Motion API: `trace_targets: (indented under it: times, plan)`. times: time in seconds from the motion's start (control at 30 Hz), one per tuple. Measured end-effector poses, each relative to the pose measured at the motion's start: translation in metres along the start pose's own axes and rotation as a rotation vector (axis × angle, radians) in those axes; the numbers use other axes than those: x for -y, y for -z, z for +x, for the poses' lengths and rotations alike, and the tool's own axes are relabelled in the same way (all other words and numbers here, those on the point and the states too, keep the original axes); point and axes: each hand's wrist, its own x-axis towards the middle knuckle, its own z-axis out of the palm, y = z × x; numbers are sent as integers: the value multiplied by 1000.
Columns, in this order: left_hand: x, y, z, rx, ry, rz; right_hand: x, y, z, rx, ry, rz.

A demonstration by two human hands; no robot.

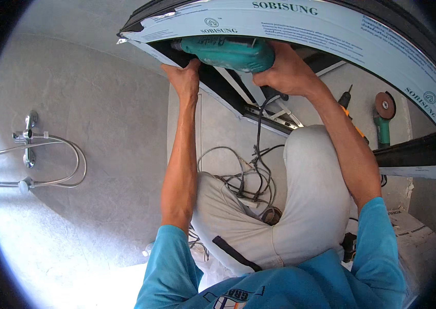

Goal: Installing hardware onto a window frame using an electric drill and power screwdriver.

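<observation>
A green corded power drill (pixel 230 53) lies level inside a dark window frame (pixel 223 88), its chuck toward the frame's left side. My right hand (pixel 289 73) is closed round the drill's handle. My left hand (pixel 183 80) grips the frame's left bar near the chuck, thumb on the inner side; its other fingers are mostly hidden behind the bar. Pale blue protective film (pixel 326 31) covers the frame's near face. The drill's tip and the spot it meets are too dark to make out. A black cord (pixel 259 129) hangs below my right hand.
A metal hinge arm (pixel 287 116) sits on the frame's lower bar. Beyond the opening are an angle grinder (pixel 382 121) and a yellow-black drill (pixel 349 108). Tangled cables (pixel 251 185) lie between my legs. A shower mixer (pixel 29 138) with a hose is on the left wall.
</observation>
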Motion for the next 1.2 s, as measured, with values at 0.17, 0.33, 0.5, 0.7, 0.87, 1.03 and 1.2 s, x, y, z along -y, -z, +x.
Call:
trace_targets:
  times: [0.17,0.33,0.5,0.7,0.87,1.03,1.2]
  plan:
    - [-2,-7,-3,-76,-72,38,-4,6,1,-11,25,-23]
    - [10,-3,1,-63,-32,45,-16,11,2,23,-108,-4]
    - [3,-6,-1,-97,-57,60,-15,2,1,-38,-15,28]
    - [-12,-9,-7,-47,-108,-20,-8,-2,1,-122,91,-66]
    - [1,-7,0,-80,-47,65,-17,20,2,74,-18,110]
    - [4,-6,-1,-80,-62,41,-6,9,0,16,-47,-57]
    - [5,-4,1,-58,-54,1,-7,10,2,50,-37,-46]
